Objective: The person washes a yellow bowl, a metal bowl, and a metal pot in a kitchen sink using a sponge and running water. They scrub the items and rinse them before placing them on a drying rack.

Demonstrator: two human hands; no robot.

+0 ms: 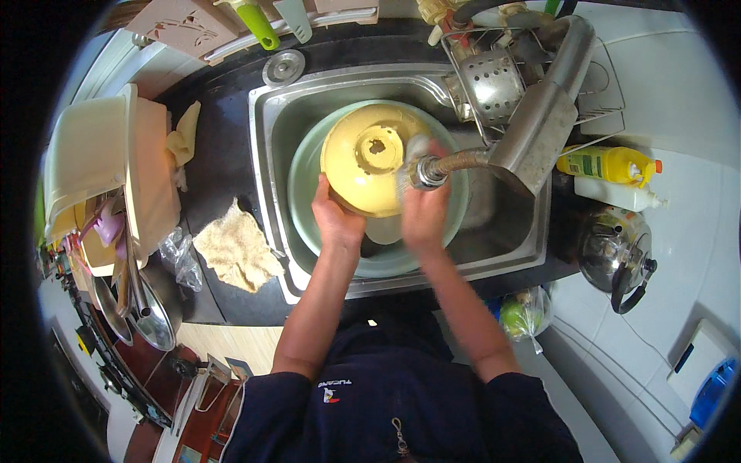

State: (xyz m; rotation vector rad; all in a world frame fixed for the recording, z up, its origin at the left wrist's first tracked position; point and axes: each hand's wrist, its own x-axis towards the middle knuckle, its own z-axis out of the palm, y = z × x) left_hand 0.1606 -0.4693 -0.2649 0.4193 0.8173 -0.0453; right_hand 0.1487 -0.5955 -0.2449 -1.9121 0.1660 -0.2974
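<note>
A yellow bowl [347,174] is upside down over a pale green basin [299,202], its worn foot ring facing up. My left hand [337,220] grips the bowl's near left rim, thumb on the outside. Against the bowl's right side is my right hand [426,220], closed and blurred, partly hidden behind the faucet head [427,173]. Something whitish [417,145] shows at its fingers, too smeared to name. The basin stands in a steel sink [509,231], and some water shows in it below the bowl.
The faucet's thick metal arm [532,139] reaches over the sink from the upper right, by a wire rack [614,108]. A cream cloth [238,247] and a dish rack [147,170] are at left. Yellow bottle [606,163] and kettle [614,255] stand at right.
</note>
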